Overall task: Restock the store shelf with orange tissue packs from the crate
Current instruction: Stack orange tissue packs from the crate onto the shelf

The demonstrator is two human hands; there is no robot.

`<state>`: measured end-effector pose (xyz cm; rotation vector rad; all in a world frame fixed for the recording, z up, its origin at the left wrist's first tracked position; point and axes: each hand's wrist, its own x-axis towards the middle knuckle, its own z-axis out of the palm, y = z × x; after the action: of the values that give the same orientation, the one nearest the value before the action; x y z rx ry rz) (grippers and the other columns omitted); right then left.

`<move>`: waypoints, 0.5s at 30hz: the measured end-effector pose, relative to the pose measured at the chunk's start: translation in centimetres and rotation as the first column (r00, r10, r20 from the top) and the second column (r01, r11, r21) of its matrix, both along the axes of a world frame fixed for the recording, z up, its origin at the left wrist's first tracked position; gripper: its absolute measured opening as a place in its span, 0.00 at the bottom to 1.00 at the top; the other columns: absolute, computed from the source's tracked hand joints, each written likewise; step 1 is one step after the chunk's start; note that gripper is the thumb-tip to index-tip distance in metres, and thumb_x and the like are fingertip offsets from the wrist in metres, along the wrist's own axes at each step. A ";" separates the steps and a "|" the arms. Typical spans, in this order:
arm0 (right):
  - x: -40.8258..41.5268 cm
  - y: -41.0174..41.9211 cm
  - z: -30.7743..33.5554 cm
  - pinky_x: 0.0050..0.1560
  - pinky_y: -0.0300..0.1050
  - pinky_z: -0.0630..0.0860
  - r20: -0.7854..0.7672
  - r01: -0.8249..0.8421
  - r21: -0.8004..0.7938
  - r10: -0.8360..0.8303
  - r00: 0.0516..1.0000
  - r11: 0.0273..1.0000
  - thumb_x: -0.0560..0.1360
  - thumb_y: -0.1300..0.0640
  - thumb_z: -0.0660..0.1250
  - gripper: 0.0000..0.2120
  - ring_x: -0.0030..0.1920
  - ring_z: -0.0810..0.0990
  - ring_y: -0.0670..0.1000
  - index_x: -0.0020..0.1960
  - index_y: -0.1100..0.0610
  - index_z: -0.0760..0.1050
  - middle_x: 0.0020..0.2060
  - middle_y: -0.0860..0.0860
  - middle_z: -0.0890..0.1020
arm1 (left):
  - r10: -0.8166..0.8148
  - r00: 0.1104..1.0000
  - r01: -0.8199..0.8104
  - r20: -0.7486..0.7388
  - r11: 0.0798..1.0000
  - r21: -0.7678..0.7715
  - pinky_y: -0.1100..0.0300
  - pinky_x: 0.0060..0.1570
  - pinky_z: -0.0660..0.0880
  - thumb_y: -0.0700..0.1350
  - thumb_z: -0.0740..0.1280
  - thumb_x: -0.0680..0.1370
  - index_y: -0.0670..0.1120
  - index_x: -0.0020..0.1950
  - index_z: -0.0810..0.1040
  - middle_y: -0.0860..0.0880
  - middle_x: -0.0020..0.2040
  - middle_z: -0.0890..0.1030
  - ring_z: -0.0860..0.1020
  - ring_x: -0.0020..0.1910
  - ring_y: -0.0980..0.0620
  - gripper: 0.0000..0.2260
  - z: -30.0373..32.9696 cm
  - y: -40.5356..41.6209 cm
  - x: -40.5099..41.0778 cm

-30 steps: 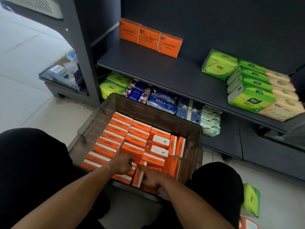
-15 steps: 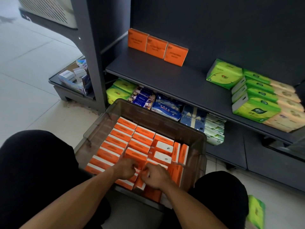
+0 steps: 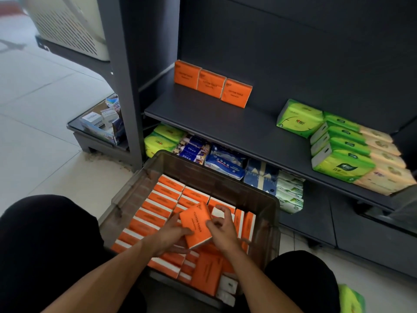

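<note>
I'm holding one orange tissue pack [image 3: 196,224] just above the crate [image 3: 274,222] near me, left hand [image 3: 171,237] and right hand [image 3: 223,229] both clamping their grip on its sides, while three orange packs [image 3: 213,83] are standing on the far shelf [image 3: 225,125].

Retail shop aisle. Dark grey metal display shelving [image 3: 225,123] stands ahead of the hands, with a row of three orange tissue packs [image 3: 212,83] upright on it and stacked green tissue packs [image 3: 338,145] further right. Mixed blue and green wrapped tissue packs [image 3: 225,159] fill the tier below; pale tiled floor [image 3: 40,123] lies to the left.
</note>
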<state>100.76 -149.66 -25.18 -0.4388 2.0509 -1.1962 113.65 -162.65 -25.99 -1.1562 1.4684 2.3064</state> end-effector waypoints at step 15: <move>-10.8 -6.5 9.5 0.58 0.50 0.79 -0.385 0.094 -0.483 -0.307 0.870 0.871 0.69 0.40 0.76 0.35 0.57 0.80 0.44 0.70 0.35 0.61 0.60 0.45 0.79 | 0.290 0.798 -0.411 -0.529 0.903 -0.125 0.49 0.43 0.82 0.34 0.70 0.76 0.48 0.59 0.64 0.38 0.53 0.82 0.85 0.47 0.42 0.19 10.8 -4.6 -13.3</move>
<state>89.98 -156.21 -15.65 -0.7979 2.2351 -1.8647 100.31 -167.23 -15.19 -0.9952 1.8783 2.9270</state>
